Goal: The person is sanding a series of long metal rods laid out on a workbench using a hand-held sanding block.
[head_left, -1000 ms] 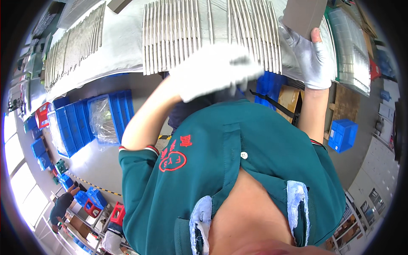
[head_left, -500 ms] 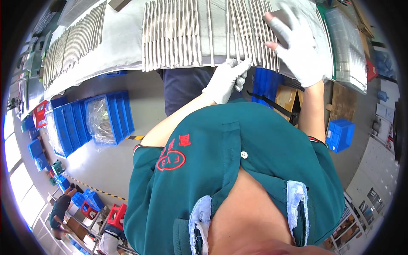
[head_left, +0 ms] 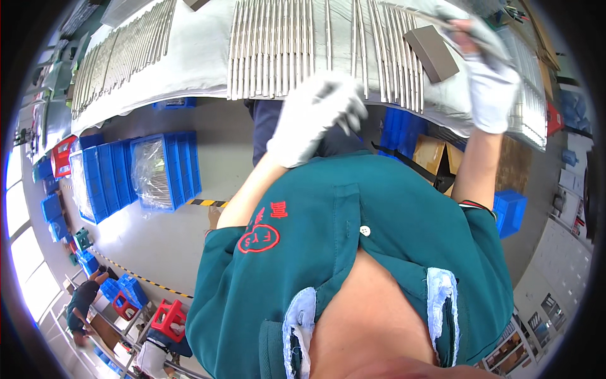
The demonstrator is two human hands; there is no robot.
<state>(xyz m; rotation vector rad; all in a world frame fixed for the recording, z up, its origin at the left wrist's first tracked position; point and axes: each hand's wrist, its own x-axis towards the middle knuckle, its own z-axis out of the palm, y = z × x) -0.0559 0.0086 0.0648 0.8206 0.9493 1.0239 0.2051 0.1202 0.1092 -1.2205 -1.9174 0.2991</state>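
My right hand point(head_left: 489, 82), in a white glove with bare fingertips, is raised over the right end of the table and smeared by motion. Its fingers close on a thin metal rod point(head_left: 413, 12) that slants out to the left. My left hand point(head_left: 319, 117), gloved in white, hovers at the table's near edge with loosely bent fingers apart and nothing visible in them. Beyond it lies a row of silver metal rods point(head_left: 270, 54). A second group of rods point(head_left: 394, 60) lies farther right, beside a grey-brown rectangular block point(head_left: 432, 54).
A white cloth point(head_left: 205, 57) covers the table, with more rods point(head_left: 126, 54) at its left. Clear plastic trays point(head_left: 529, 95) stack at the right end. Blue crates point(head_left: 167, 170) stand on the floor at left, another point(head_left: 510, 211) at right. Two people point(head_left: 82, 303) are at lower left.
My right hand has moved right and now has a rod in it, leaving the block in plain view. My left hand has drawn off the rod ends toward the left, its fingers loosened.
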